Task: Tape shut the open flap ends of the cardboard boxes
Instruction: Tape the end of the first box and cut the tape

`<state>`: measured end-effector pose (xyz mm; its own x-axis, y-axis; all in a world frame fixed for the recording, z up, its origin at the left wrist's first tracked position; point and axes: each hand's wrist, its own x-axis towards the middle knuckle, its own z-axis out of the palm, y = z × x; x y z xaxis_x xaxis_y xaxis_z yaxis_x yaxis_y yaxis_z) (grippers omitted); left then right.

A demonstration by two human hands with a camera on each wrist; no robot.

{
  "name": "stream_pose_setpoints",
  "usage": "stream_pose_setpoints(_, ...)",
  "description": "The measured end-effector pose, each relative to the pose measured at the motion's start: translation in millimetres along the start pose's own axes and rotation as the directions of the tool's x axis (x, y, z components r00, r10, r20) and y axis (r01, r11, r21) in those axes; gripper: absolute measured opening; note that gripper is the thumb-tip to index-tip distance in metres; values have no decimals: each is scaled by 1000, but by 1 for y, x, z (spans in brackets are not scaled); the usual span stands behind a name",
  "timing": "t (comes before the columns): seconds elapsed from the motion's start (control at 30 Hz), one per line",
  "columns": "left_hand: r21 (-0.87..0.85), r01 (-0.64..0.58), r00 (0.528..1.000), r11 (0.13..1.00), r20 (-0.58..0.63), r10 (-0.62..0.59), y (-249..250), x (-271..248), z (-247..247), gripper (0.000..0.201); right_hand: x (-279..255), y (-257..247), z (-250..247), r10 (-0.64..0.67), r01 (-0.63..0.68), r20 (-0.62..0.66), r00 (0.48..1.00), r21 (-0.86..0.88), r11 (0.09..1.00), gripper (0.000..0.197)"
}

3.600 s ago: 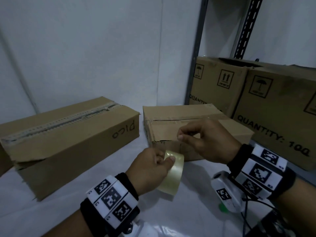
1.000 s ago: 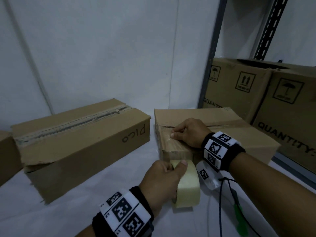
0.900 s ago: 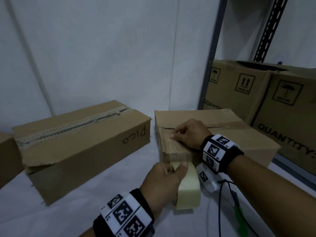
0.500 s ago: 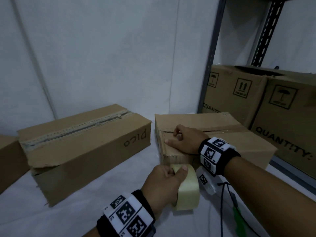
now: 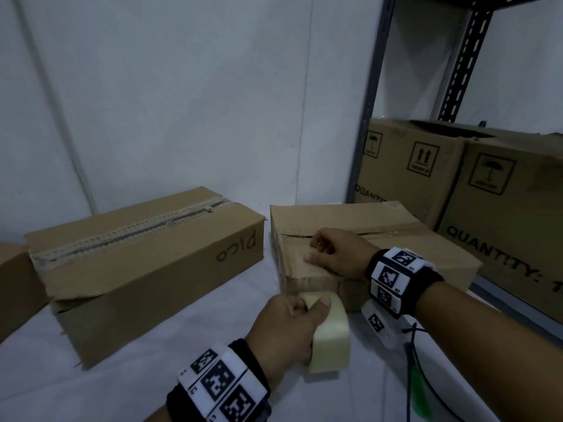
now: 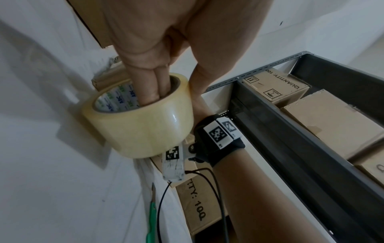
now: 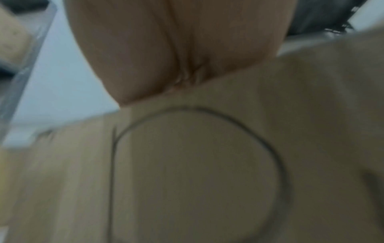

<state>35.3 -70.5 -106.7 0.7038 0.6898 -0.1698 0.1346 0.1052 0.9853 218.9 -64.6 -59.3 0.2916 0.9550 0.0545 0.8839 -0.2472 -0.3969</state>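
left hand (image 5: 286,327) grip curled on tape roll (image 5: 330,336), 6 o'clock, fingers in core | right hand (image 5: 335,257) fingers bent, thumb pressing tape onto small box (image 5: 396,248) top, 1 o'clock | strip started, uncut | long box (image 5: 137,263) 10 o'clock, near end gaping, left

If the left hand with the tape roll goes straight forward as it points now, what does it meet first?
Most likely the near end face of the small box, just ahead of the tape roll that the left hand grips. The gap looks short, though depth is unclear.
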Motion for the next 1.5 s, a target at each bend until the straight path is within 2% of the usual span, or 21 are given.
stream_pose_setpoints(0.13, -49, 56, 998, 997, 11, -55, 2, -4, 2, 52, -9, 0, -9, -41, 24, 96, 995, 172, 985, 51)
stream_pose_setpoints(0.2, -78, 75, 997, 994, 21, -74, 1, -4, 1, 46, -22, -3, -16, -67, 35, 120, 990, 249, 968, 52)
stream_pose_setpoints(0.23, -93, 81, 996, 992, 31, -78, 1, -4, 1, 39, -31, -3, -18, -54, 35, 65, 996, 261, 965, 46)
stream_pose_setpoints(0.3, -130, 91, 994, 987, 65, -83, 2, -7, 1, 28, -52, -3, -14, 11, 21, -145, 989, 219, 975, 27)
stream_pose_setpoints(0.37, -155, 95, 992, 983, 102, -80, 2, -10, 1, 26, -78, -5, -10, 68, -25, -227, 971, 188, 982, 32)
stream_pose_setpoints(0.47, -176, 101, 988, 979, 136, -77, 0, -12, 0, 28, -110, -12, -1, 109, -97, -26, 994, 288, 953, 53)
stream_pose_setpoints(0.57, -184, 116, 981, 976, 176, -84, 3, -16, -2, 44, -123, -15, 10, 157, -255, 223, 962, 529, 809, 64)
stream_pose_setpoints(0.63, -144, 127, 976, 981, 196, -98, 9, -16, -8, 47, -125, -10, 17, 127, -290, 297, 947, 611, 736, 58)
stream_pose_setpoints(0.67, -73, 121, 973, 990, 206, -104, 14, -17, -12, 43, -127, -9, 20, 109, -286, 305, 946, 628, 723, 47)
stream_pose_setpoints(0.73, 195, 44, 969, 980, 230, -90, 28, -21, -24, 34, -129, -11, 24, 88, -286, 322, 942, 641, 712, 30)
stream_pose_setpoints(0.77, 345, -52, 974, 937, 225, -29, 35, -21, -32, 29, -130, -13, 24, 86, -286, 324, 942, 644, 710, 30)
stream_pose_setpoints(0.83, 579, -262, 965, 772, 155, 211, 46, -17, -46, 14, -131, -17, 24, 65, -249, 289, 955, 665, 704, 47)
stream_pose_setpoints(0.87, 638, -322, 941, 699, 135, 311, 49, -14, -51, 14, -131, -17, 24, 59, -233, 268, 961, 683, 692, 61)
stream_pose_setpoints(0.93, 701, -413, 890, 582, 173, 422, 48, -1, -54, 32, -131, -17, 23, 61, -228, 251, 966, 718, 658, 77)
stream_pose_setpoints(1.0, 770, -470, 854, 432, 271, 445, 44, 12, -53, 47, -133, -17, 24, 60, -235, 253, 966, 749, 620, 64)
stream_pose_setpoints(1.07, 806, -488, 845, 336, 340, 413, 41, 21, -51, 48, -137, -18, 24, 82, -270, 272, 959, 779, 566, 45)
stream_pose_setpoints(1.13, 813, -509, 834, 282, 386, 394, 40, 25, -47, 42, -141, -18, 25, 117, -296, 278, 954, 790, 537, 39)
stream_pose_setpoints(1.23, 839, -493, 832, 230, 378, 406, 37, 28, -45, 41, -144, -16, 28, 144, -297, 261, 955, 801, 520, 48)
stream_pose_setpoints(1.4, 840, -494, 838, 226, 390, 382, 30, 44, -51, 42, -142, -15, 30, 159, -271, 221, 962, 821, 503, 33)
stream_pose_setpoints(1.43, 843, -488, 844, 227, 389, 369, 28, 47, -52, 43, -142, -16, 31, 164, -261, 205, 965, 820, 510, 35)
stream_pose_setpoints(1.5, 851, -483, 849, 207, 396, 350, 26, 51, -53, 43, -141, -16, 39, 154, -214, 151, 976, 775, 594, 40)
